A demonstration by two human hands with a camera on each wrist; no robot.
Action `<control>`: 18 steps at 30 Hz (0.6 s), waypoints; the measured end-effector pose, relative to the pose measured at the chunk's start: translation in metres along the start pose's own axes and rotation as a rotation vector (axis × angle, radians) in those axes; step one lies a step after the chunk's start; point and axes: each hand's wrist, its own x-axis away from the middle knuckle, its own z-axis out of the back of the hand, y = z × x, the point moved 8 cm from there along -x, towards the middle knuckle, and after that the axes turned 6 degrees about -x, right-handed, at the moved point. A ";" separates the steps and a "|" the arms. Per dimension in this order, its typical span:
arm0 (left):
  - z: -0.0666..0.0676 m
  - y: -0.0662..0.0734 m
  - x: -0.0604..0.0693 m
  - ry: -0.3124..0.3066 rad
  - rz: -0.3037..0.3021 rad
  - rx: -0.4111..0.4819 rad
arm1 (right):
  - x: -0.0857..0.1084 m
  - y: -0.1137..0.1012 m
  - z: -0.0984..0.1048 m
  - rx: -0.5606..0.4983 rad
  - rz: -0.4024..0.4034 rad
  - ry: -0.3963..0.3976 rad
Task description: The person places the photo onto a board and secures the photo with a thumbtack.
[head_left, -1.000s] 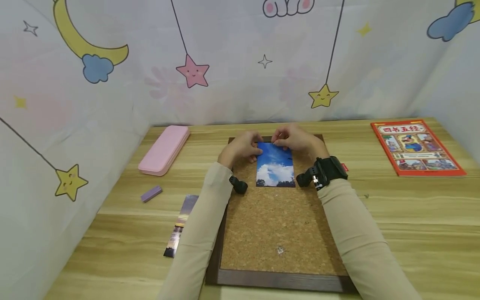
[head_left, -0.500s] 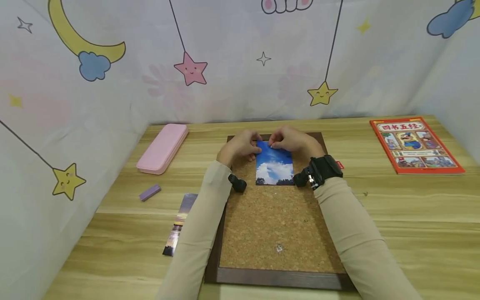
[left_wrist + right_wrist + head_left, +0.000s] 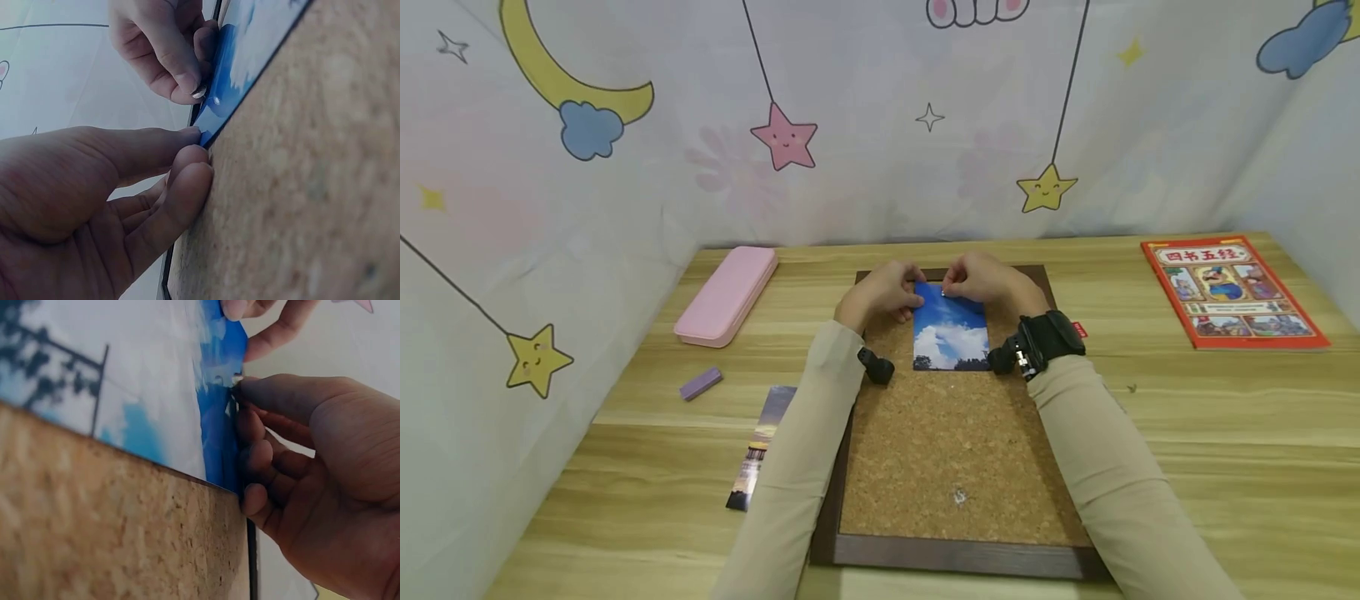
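A photo (image 3: 951, 337) of blue sky and white clouds lies on the upper part of a framed corkboard (image 3: 962, 450). My left hand (image 3: 883, 292) pinches its upper left corner, the thumb and fingertips meeting at the edge in the left wrist view. Between thumb and forefinger, my right hand (image 3: 983, 279) holds a small shiny pushpin (image 3: 199, 92) close to the photo's top edge. In the right wrist view the pushpin (image 3: 236, 380) shows as a bright glint against the blue sky; its point is hidden. The other right fingers rest along the photo's top edge.
A pink case (image 3: 727, 296) and a purple eraser-like block (image 3: 702, 384) lie left of the board. Another photo (image 3: 760, 446), of a sunset, is partly covered by the left sleeve. A red-bordered book (image 3: 1232, 292) lies at the right. Behind the table hangs a printed cloth (image 3: 887, 183).
My right fingertips have shifted slightly left and down along the photo's top, bringing the pushpin into clearer view. The left hand keeps its place at the corner.
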 end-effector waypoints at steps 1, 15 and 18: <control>0.000 0.000 0.000 -0.003 -0.002 -0.004 | 0.001 0.000 0.000 0.010 -0.002 -0.006; -0.001 0.001 0.001 -0.008 0.006 -0.043 | 0.004 0.001 -0.001 0.091 -0.014 -0.081; 0.000 0.002 0.002 -0.004 0.009 -0.041 | 0.005 0.000 0.001 0.092 -0.016 -0.074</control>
